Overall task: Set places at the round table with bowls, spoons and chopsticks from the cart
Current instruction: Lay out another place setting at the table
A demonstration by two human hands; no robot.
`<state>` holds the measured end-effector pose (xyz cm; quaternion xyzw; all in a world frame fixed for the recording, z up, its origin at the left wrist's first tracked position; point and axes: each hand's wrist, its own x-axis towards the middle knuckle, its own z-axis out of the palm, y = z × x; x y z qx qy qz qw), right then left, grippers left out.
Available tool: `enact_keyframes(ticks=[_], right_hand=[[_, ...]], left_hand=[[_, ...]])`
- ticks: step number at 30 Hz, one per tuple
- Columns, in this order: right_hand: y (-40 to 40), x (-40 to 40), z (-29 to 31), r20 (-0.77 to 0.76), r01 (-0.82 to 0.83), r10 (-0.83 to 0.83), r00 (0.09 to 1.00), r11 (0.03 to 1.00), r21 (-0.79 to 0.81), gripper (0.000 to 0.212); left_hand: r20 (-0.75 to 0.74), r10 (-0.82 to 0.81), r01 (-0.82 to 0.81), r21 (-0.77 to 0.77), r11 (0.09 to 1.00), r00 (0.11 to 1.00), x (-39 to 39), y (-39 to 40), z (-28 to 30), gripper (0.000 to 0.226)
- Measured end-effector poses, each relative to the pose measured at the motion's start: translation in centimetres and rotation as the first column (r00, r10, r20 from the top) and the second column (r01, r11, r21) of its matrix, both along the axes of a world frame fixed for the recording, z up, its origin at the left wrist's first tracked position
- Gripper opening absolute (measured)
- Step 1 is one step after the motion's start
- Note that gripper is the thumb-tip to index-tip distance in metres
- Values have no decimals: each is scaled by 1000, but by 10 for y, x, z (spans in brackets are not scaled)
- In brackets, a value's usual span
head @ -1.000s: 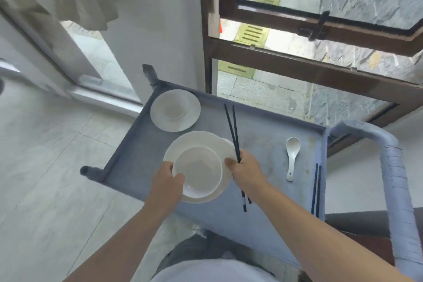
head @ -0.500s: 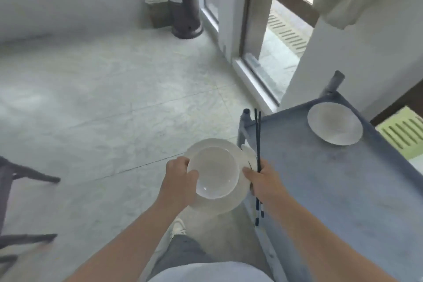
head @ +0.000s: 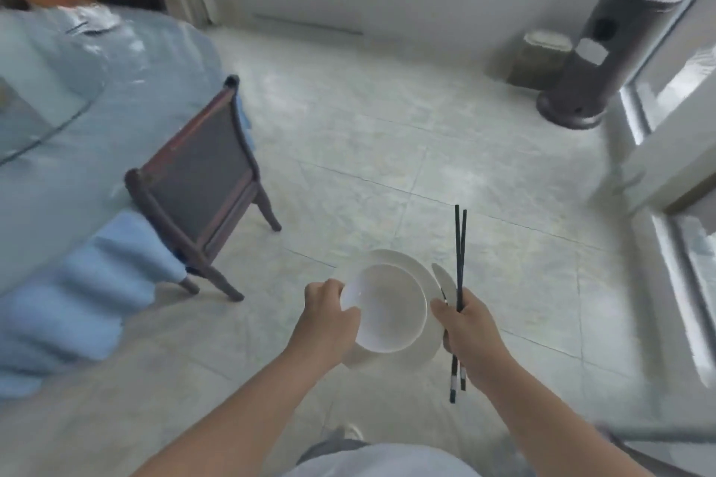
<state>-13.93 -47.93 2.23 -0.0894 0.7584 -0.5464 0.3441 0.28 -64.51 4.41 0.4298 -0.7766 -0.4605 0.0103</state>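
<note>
- The person stands on the pale tiled floor [head: 387, 151], both forearms stretched out in front, carrying a white bowl [head: 387, 308] that sits on a white plate [head: 403, 261]
- The left hand [head: 329, 316] grips the near left edge of the stack, thumb hooked over the bowl's rim and the other fingers under the plate
- The right hand [head: 467, 325] holds the right edge of the plate, thumb on top, and pinches a pair of black chopsticks [head: 460, 244] against it; the sticks stand almost upright, tips pointing away, their banded ends hanging below the hand
- A thin white sliver, which looks like a spoon [head: 443, 279], shows between the plate's rim and the chopsticks; how it is held I cannot tell
- The bowl and plate hang in the air over the floor, well apart from the round table [head: 77, 120] at the left, which wears a light blue cloth under a glass top
- A dark wooden chair [head: 201, 163] stands tucked against the table's edge, between the table and the person
- A dark cylindrical heater [head: 604, 46] stands at the far right beside the window wall, with a small bin [head: 538, 58] just beside it
</note>
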Motion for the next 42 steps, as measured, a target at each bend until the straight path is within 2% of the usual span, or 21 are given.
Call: enact_keyframes(ticks=[7,9,14,23,25,29,32,35,38,42], right_hand=[[-167,-15,0,-138,-283,297,945,952,113,16],[-200,-23,2,-185,-313,332,925,941,125,16],[-327,-71,-8,-232,-493,517,824,856,157,14],[-562,-133,30,-330,-769,789,518,599,223,12],[-609,-129,39,-349,-814,833,430,524,249,8],[-699,-106,47,-374,-880,882,287,397,262,9],[-765,-83,40,-400,-884,896,191,335,327,12],[-828,-62,21,-351,-890,919,177,302,342,2],[-883,-42,2,-232,-901,945,231,297,316,15],[-953,-17,-24,-165,-897,964,207,254,362,14]], left_hand=[[26,259,-260,13,966,965,18,-128,4,30],[32,304,-305,16,952,952,14,-151,5,31],[28,464,-465,-2,886,885,-11,-240,-9,25],[-20,759,-759,-37,650,651,-54,-392,10,28],[-31,804,-805,-35,592,593,-51,-424,17,34],[-9,868,-866,-80,494,496,-29,-497,17,24],[-4,898,-896,-70,438,439,-9,-554,5,23],[14,904,-900,-82,427,428,11,-609,-10,22],[37,910,-906,-77,415,414,29,-654,-23,21],[79,918,-918,-54,392,388,46,-711,-44,22]])
